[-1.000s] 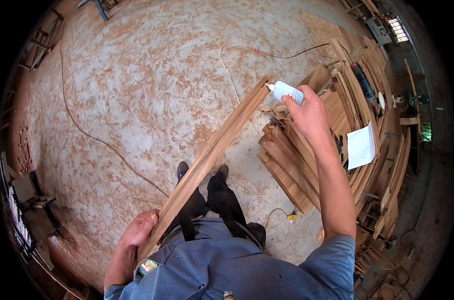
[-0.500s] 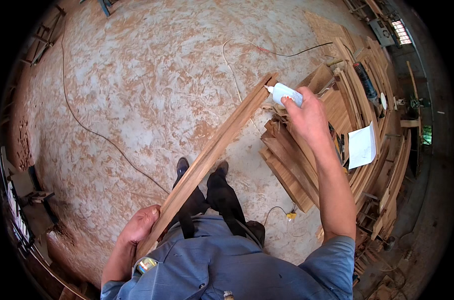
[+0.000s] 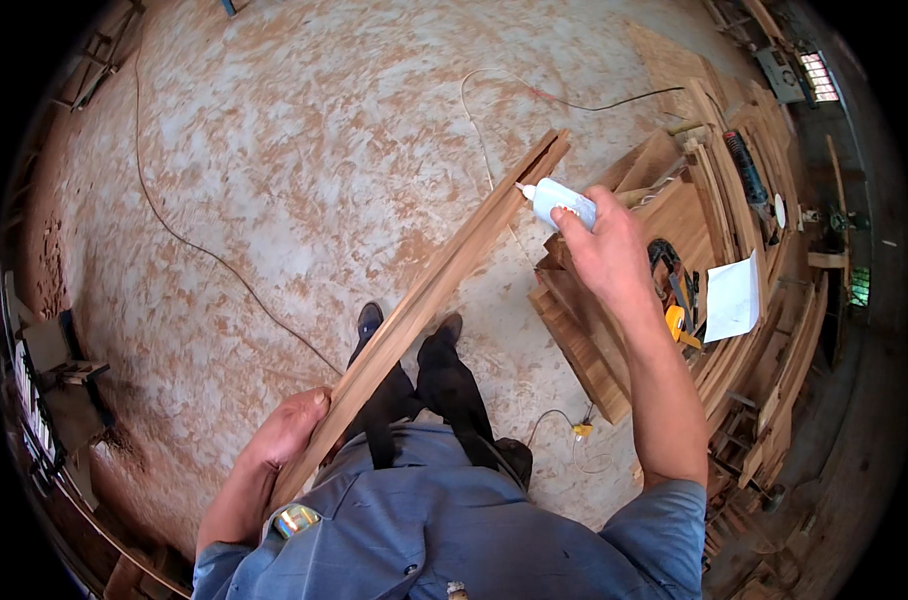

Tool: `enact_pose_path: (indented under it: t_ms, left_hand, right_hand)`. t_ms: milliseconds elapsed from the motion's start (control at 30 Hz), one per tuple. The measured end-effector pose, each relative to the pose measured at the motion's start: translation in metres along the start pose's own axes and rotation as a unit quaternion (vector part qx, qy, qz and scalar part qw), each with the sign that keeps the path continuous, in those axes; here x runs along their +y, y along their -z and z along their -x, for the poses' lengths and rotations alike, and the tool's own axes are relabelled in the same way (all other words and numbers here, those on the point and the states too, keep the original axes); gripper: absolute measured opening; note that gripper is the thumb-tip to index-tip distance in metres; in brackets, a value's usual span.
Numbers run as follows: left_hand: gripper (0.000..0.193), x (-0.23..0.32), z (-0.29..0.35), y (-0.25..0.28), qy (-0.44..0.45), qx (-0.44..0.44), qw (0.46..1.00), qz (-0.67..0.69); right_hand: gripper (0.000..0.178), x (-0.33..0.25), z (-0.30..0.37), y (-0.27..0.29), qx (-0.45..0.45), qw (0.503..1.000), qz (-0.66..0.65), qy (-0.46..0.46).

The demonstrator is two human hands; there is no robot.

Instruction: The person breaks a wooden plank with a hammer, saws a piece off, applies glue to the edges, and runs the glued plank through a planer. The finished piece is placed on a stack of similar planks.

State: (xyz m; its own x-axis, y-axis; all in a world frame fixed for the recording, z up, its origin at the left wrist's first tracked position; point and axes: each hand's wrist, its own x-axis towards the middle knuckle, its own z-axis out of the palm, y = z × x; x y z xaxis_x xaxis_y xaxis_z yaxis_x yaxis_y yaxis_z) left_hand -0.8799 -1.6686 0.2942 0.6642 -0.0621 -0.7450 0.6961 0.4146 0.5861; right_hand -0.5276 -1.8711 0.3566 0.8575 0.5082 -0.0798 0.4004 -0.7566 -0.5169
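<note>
My left hand (image 3: 292, 428) is closed round the near end of a long wooden board (image 3: 424, 290), which slants away from my waist to the upper right. A groove shows along the board, widest and darkest at its far end. In my right hand (image 3: 614, 245) is a white glue bottle (image 3: 562, 204), tipped on its side. Its pinkish nozzle points left and meets the board's groove a little short of the far end. Whether glue is coming out is too small to tell.
Stacked wooden boards (image 3: 579, 350) lie at the right, with a white sheet of paper (image 3: 732, 296), a yellow tape measure (image 3: 677, 322) and a dark power tool (image 3: 744, 165) on or by them. A cable (image 3: 214, 255) crosses the dusty floor at the left.
The glue bottle's nozzle has moved along the board toward me, away from the far end. My left hand still grips the near end.
</note>
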Motion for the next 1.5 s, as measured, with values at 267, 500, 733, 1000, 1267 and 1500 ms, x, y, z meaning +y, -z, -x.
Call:
enact_pose_path:
  t_ms: [267, 500, 733, 1000, 1267, 1500]
  left_hand:
    - [0.048, 0.005, -0.011, -0.002, 0.011, -0.008, 0.998, 0.069]
    - [0.063, 0.018, -0.020, -0.005, 0.008, -0.005, 0.999, 0.051]
    - [0.056, 0.021, -0.034, -0.003, -0.004, 0.010, 0.998, 0.059]
    - [0.054, 0.027, -0.035, -0.003, 0.003, 0.022, 0.997, 0.073]
    - [0.058, 0.031, -0.041, -0.002, -0.004, 0.002, 0.995, 0.097]
    - [0.057, 0.036, -0.048, -0.004, 0.013, 0.016, 0.993, 0.113]
  right_hand:
    - [0.030, -0.013, 0.005, -0.013, -0.012, 1.000, -0.013, 0.020]
    - [0.028, -0.024, 0.007, -0.027, -0.020, 0.999, -0.022, 0.035]
    - [0.028, -0.026, 0.006, -0.044, -0.028, 0.998, -0.036, 0.040]
    - [0.028, -0.036, 0.002, -0.045, -0.023, 0.998, -0.007, 0.054]
    - [0.028, -0.045, 0.012, -0.056, -0.047, 0.997, -0.023, 0.058]
    - [0.027, -0.048, 0.015, -0.063, -0.057, 0.995, -0.014, 0.076]
